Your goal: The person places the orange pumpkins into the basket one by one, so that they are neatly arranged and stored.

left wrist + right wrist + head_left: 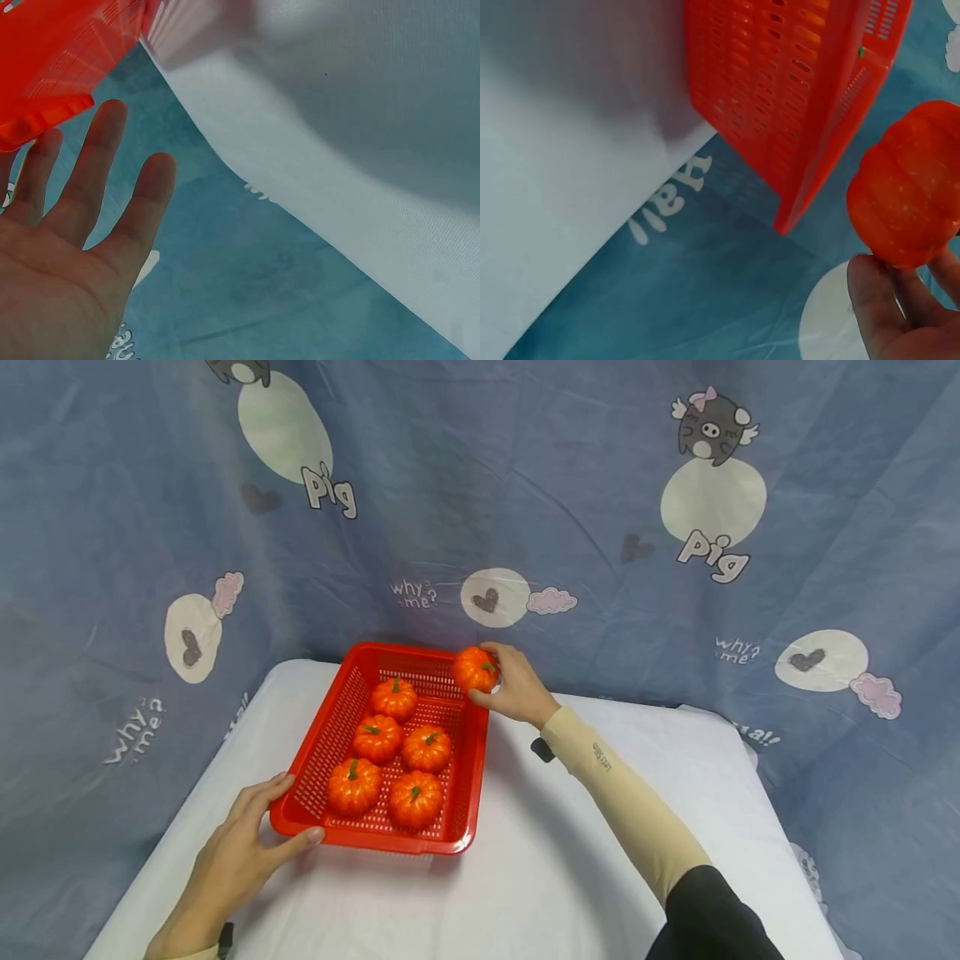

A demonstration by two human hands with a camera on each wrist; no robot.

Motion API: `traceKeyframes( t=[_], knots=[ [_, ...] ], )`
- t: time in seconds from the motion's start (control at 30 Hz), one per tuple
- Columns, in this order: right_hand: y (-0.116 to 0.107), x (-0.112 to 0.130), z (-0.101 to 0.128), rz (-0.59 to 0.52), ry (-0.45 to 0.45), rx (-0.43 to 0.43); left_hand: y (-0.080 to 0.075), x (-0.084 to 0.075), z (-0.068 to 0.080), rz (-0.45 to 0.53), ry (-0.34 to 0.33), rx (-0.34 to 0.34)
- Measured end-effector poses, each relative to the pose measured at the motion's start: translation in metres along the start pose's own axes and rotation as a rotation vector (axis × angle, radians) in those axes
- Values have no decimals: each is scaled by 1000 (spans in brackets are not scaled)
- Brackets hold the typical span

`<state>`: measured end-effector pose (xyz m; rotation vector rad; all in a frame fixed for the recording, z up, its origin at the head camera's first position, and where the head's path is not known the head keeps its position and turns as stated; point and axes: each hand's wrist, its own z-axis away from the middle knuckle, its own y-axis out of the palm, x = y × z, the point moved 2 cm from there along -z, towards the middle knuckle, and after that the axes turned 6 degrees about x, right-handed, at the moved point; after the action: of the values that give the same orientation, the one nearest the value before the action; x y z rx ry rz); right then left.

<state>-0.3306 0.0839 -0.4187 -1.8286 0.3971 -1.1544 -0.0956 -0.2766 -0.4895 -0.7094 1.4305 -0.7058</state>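
My right hand holds a small orange pumpkin by its right side, over the far right corner of a red plastic basket. In the right wrist view the ribbed pumpkin rests against the fingertips, apart from the basket wall. Several more glossy pumpkins with green stems, such as one front left, sit inside the basket. At its near left corner is my left hand, thumb and fingers either side of the corner. The left wrist view shows its fingers straight beside the rim.
The basket stands on a white-covered table. Behind and left hangs a blue curtain with pig prints, close to the basket's far edge. The table's left edge runs near my left hand.
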Motion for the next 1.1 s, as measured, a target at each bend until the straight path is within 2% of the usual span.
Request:
traceKeyframes(
  t=[0.37,0.67,1.1],
  knots=[
    [15,12,-37,-78,27,73,-1,0,1,-11,-14,6],
    [35,17,-51,2,19,127,-1,0,0,-6,-12,7],
    [61,19,-59,108,66,214,-1,2,-1,-8,3,-2]
  ],
)
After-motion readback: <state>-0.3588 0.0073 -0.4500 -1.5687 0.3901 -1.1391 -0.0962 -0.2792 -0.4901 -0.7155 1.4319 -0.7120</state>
